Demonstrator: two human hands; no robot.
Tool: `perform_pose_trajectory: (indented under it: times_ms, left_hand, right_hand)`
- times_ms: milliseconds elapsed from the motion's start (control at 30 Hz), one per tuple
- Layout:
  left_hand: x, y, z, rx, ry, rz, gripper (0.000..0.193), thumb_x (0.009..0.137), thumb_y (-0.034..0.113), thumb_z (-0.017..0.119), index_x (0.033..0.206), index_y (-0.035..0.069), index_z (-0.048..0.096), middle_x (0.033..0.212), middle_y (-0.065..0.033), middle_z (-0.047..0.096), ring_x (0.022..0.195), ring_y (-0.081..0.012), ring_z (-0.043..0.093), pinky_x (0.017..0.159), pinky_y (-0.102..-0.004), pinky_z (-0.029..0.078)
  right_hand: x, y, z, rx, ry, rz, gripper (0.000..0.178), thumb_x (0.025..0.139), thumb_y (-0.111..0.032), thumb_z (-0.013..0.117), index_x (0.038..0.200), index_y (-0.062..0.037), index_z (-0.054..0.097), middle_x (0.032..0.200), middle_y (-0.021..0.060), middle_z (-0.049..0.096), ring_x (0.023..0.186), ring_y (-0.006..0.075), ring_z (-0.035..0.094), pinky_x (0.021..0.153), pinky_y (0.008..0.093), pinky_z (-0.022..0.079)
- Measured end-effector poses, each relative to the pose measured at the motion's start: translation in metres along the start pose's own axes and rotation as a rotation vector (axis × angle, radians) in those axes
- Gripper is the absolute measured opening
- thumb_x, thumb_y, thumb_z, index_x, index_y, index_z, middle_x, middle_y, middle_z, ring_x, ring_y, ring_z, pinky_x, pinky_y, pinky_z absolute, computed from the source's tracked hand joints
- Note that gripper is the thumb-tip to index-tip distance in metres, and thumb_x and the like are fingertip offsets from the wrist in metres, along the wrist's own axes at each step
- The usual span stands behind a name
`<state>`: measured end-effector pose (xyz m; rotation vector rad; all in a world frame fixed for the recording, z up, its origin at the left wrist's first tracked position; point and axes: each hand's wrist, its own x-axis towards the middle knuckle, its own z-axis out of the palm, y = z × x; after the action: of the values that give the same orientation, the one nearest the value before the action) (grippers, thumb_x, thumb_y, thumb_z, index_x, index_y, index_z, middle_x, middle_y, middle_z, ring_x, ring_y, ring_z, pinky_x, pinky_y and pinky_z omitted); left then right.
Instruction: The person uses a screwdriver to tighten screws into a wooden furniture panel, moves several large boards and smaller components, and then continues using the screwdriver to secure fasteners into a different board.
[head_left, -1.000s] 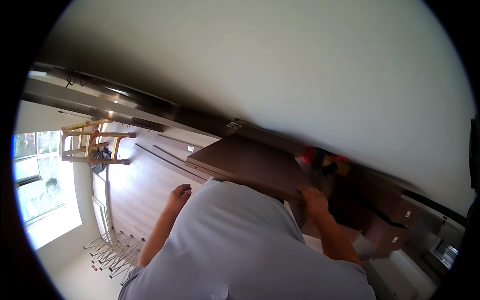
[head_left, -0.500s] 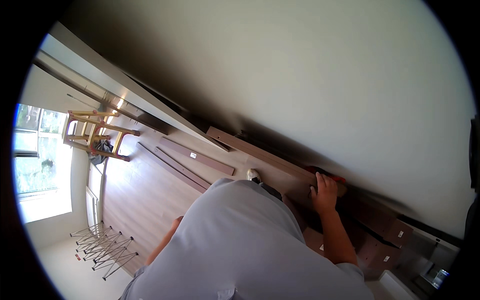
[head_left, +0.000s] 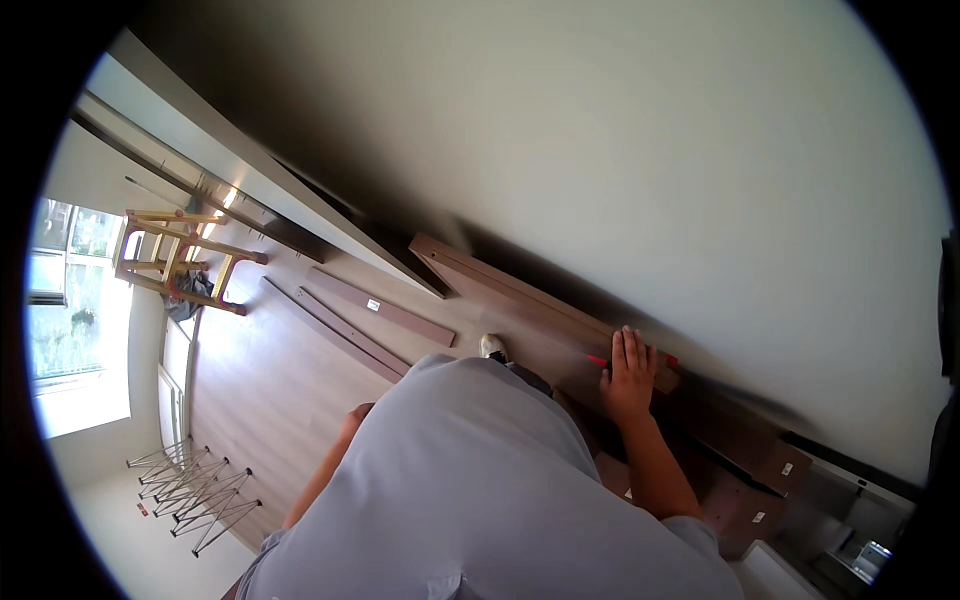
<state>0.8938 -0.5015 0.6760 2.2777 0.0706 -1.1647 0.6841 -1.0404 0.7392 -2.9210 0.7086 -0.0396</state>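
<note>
Clock directions are taken from the middle of the view. Near that middle, a long brown panel (head_left: 510, 292) is seen slanting from about 10 o'clock to 4 o'clock, with a narrow edge turned up and its long side set close along the pale wall (head_left: 650, 170), where only a strip of shadow is left. Its 4 o'clock end is touched by the right hand (head_left: 629, 375): the fingers are stretched nearly straight and laid over the edge, the thumb spread apart. Just beyond them, something red (head_left: 672, 361) is partly covered. The left hand (head_left: 358, 412), toward 7 o'clock, is mostly hidden by the shirt (head_left: 470, 480); how far its fingers are opened, or whether anything is held, cannot be told.

At 9 o'clock, bare floor (head_left: 260, 370) is bounded by loose brown boards (head_left: 385, 305) and a yellow stepladder (head_left: 190, 262). Toward 4 o'clock, room is narrowed by dark brown cabinet pieces (head_left: 735, 505).
</note>
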Motion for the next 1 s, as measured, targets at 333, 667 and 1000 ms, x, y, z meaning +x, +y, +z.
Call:
perform_pose_trajectory:
  times_ms: [333,667,1000]
  left_hand:
    - [0.037,-0.096,-0.006,0.107,0.02,-0.045,0.044,0.098,0.031,0.06,0.129,0.001,0.069,0.116,-0.019,0.075,0.111,-0.0271,0.071,0.094,-0.039,0.055]
    - [0.04,-0.142,0.011,-0.075,0.032,-0.078,0.043,0.1,0.032,0.058,0.13,0.004,0.069,0.12,-0.0194,0.074,0.113,-0.0314,0.07,0.095,-0.0404,0.055]
    - [0.009,-0.082,0.023,-0.013,0.086,-0.064,0.044,0.099,0.033,0.059,0.132,0.005,0.069,0.123,-0.0191,0.074,0.116,-0.0322,0.07,0.097,-0.04,0.055]
  right_hand:
    - [0.014,0.01,-0.001,0.021,0.007,0.003,0.082,0.082,-0.016,0.072,0.156,-0.0001,0.04,0.165,0.018,0.036,0.154,0.0377,0.031,0.125,0.0587,0.022]
    - [0.024,0.016,0.006,-0.021,-0.036,0.03,0.088,0.079,-0.02,0.073,0.158,-0.002,0.037,0.168,0.016,0.032,0.158,0.0339,0.025,0.127,0.0563,0.018]
    - [0.021,0.021,0.01,-0.038,-0.05,0.016,0.088,0.081,-0.023,0.072,0.159,-0.0013,0.035,0.168,0.0172,0.031,0.158,0.0343,0.025,0.127,0.0569,0.018]
